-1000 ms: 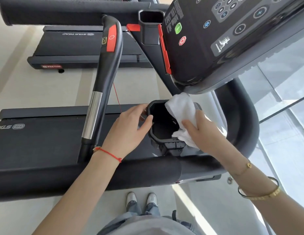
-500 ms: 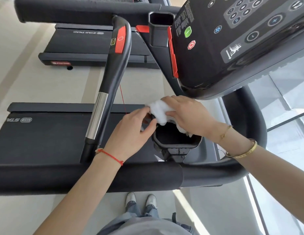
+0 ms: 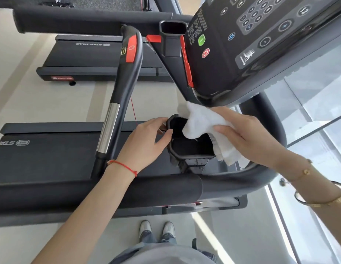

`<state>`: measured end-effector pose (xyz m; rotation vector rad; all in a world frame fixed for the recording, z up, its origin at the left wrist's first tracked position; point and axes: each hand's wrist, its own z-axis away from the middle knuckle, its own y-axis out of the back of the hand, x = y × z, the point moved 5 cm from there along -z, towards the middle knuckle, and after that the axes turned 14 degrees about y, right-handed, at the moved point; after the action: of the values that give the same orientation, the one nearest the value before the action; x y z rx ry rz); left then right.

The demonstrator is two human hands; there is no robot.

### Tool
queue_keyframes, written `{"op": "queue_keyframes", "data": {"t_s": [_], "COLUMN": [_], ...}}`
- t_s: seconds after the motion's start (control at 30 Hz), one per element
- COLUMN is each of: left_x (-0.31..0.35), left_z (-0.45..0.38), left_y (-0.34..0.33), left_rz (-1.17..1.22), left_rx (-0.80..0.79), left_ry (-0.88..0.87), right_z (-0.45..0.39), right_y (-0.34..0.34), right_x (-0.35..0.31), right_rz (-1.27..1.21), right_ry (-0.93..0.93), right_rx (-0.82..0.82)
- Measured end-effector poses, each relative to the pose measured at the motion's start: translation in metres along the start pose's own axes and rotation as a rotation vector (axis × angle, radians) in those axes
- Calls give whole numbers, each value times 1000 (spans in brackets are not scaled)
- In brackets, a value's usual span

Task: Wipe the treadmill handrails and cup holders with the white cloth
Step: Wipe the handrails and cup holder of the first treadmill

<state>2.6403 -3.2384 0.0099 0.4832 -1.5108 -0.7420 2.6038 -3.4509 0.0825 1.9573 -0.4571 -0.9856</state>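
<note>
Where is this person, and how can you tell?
Probably a gym: there is a treadmill console with buttons, a second treadmill beyond, and a padded handrail in front.

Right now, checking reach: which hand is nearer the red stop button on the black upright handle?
Left. The left hand grips the cup holder rim beside the handle's base, below the red button; the right hand is farther right.

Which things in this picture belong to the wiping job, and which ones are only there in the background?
Belonging to the job:
- white cloth, held by the right hand
- cup holder, steadied at its rim by the left hand
- handrail
- second cup holder

Only in the background:
- control console
- neighbouring treadmill
- shoes
</note>
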Motion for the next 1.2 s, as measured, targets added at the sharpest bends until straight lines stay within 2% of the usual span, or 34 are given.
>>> {"op": "queue_keyframes", "data": {"t_s": [0.07,0.13,0.27,0.37,0.6,0.83,1.03,1.2], "left_x": [-2,-3,-3,-4,-9,-5,-6,-3], "left_z": [-1,0,1,1,1,1,3,4], "left_y": [-1,-2,-1,0,1,-1,0,-1], "left_rz": [10,24,40,45,18,28,13,22], "left_rx": [-20,-24,-4,-4,-20,-11,-22,-17], "left_ry": [-8,-16,-12,1,28,27,38,34], "right_z": [11,19,15,5,30,-4,28,6], "right_y": [-4,-17,-54,-69,-37,-75,-40,-55], "right_x": [-7,-13,-32,-36,-20,-31,-19,-25], "right_rz": [-43,-67,70,261,106,355,129,231], "right_ry": [41,5,-9,14,115,137,120,115], "right_rx": [-128,-245,-364,-349,-347,-416,-398,-404]}}
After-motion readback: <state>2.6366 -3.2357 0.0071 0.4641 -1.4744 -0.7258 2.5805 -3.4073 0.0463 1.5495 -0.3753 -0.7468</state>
